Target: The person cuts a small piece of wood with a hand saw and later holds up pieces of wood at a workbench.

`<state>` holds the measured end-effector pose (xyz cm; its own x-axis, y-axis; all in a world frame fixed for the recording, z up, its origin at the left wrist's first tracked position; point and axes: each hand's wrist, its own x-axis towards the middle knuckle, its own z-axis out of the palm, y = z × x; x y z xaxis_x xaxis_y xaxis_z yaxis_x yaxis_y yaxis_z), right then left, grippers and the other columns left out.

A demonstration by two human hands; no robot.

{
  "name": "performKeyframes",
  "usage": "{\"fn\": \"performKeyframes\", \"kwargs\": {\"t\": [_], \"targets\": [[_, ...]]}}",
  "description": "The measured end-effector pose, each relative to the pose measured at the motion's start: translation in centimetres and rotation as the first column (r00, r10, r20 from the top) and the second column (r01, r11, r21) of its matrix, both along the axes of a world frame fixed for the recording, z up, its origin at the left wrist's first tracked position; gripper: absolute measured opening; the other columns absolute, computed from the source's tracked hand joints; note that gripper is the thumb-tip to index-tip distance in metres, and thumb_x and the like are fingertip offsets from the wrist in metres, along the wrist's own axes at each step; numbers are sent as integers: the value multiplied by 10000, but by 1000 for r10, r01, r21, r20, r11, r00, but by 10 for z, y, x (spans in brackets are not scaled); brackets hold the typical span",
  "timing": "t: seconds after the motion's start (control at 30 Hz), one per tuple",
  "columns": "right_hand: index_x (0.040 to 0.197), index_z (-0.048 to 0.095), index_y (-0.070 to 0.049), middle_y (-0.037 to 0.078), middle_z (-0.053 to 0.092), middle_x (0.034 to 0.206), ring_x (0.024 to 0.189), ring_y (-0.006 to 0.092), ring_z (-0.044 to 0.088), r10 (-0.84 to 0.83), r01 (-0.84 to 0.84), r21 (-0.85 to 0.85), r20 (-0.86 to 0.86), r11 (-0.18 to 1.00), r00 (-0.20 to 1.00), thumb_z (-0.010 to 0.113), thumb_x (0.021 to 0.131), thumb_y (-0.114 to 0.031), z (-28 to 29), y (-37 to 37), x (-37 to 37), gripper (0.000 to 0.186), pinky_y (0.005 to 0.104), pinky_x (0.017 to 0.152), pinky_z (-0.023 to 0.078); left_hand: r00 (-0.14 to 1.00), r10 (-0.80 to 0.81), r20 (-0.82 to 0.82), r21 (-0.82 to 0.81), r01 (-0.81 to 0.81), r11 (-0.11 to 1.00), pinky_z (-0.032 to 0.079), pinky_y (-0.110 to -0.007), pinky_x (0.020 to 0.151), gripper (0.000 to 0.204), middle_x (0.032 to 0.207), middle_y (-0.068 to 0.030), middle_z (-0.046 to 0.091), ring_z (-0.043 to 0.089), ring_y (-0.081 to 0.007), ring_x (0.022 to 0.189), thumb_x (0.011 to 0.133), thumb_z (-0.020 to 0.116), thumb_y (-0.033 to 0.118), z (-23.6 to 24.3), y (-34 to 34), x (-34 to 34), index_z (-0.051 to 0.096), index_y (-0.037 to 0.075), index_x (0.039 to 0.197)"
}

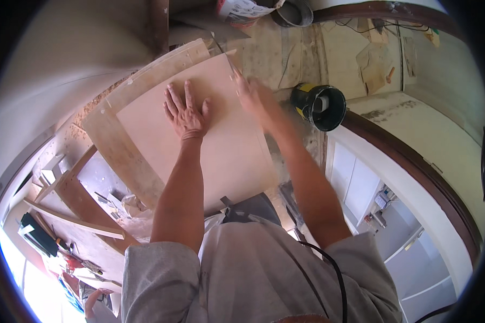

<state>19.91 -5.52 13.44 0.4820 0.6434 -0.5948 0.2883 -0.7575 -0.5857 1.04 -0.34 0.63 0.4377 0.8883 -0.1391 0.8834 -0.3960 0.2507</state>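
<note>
A large pale, smooth board (226, 145) lies before me on a wider wooden panel (129, 156). My left hand (187, 116) presses flat on the board with its fingers spread and nothing held. At the board's far right edge is my right hand (253, 97), smeared by motion. Its fingers are closed round a long, thin, dark blade-like tool (222, 49), which points away from me along the edge. The grip covers the tool's near end, so its exact kind cannot be made out.
A dark bucket (320, 107) with a pale object inside stands right of my right forearm. Farther off are another bucket (292, 13) and a printed bag (248, 11). Wooden strips (75, 218) and tools (78, 261) lie at lower left, near another person's hand (93, 301).
</note>
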Motion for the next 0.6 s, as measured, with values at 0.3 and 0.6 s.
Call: {"fn": "performKeyframes", "kwargs": {"t": [0.3,0.6], "targets": [[1037,585,30,298,669,894,876,479,656,202,-236,102,266,966,943,467,1041,-259,5,-85,-19,313,526,745,517,998,-17,58,35,15,999,171,-570,1200,795,1659,-221,183,189,-405,1524,935,511,637,-4,-5,-6,272,277,1604],[1133,531,22,335,669,874,845,514,660,-10,9,7,136,1000,991,467,1042,-285,-21,15,-3,327,569,757,524,1000,-4,-10,36,5,999,130,-526,1234,807,1682,-183,128,115,-362,1555,930,484,663,-4,0,0,271,279,1608]]}}
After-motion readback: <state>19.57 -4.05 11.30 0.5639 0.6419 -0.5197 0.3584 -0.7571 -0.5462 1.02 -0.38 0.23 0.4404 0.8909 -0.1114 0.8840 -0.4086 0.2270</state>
